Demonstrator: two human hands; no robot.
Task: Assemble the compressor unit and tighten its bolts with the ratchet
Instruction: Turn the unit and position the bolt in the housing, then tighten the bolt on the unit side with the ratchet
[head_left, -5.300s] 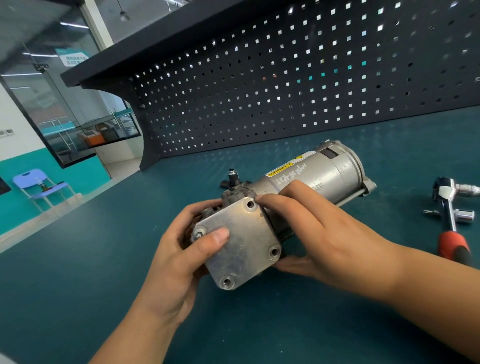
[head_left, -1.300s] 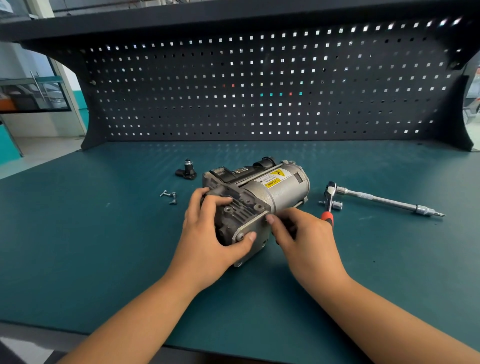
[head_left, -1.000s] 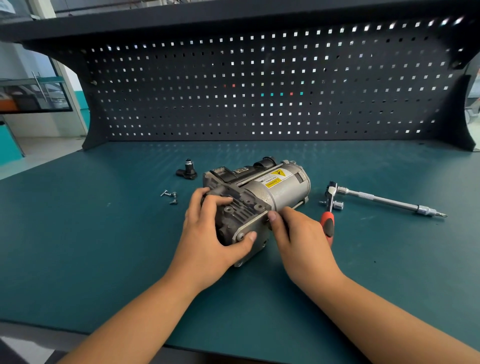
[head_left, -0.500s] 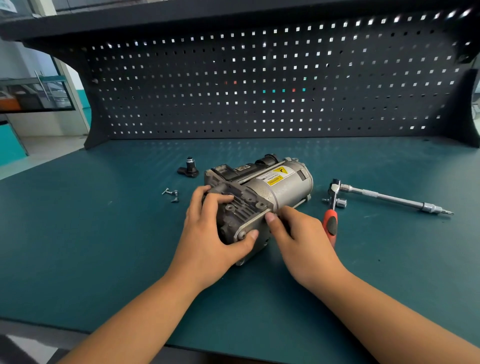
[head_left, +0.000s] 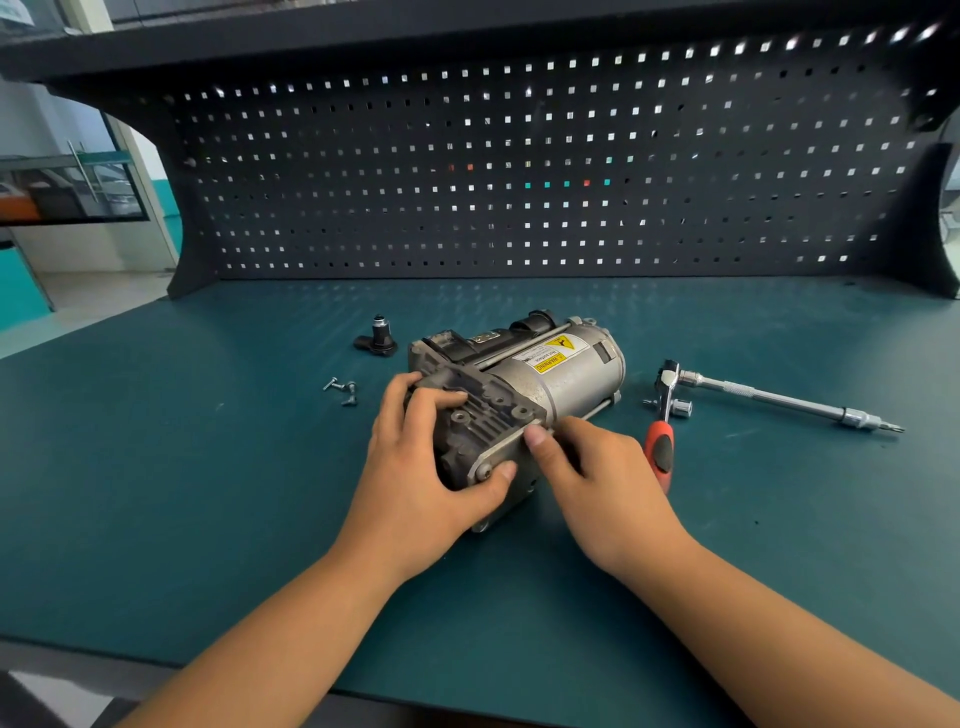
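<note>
The grey compressor unit (head_left: 561, 374) lies on its side in the middle of the green bench (head_left: 208, 493), its finned head and end plate toward me. My left hand (head_left: 415, 467) grips the head end, thumb on the plate by a bolt. My right hand (head_left: 602, 478) holds the plate's right edge, thumb on top, fingers hidden beneath. The ratchet (head_left: 662, 415) with a red and black handle lies just right of my right hand, a long extension bar (head_left: 779, 402) joined to its head.
A small black fitting (head_left: 376, 338) stands left of the compressor, with a few loose screws (head_left: 343, 391) in front of it. A small socket (head_left: 680, 409) lies by the ratchet head. A black pegboard (head_left: 519, 171) closes off the back of the bench.
Five seconds ago the compressor was held up close to me; now it rests on the bench. Over the last second both hands have stayed on the end plate, the right thumb shifting slightly.
</note>
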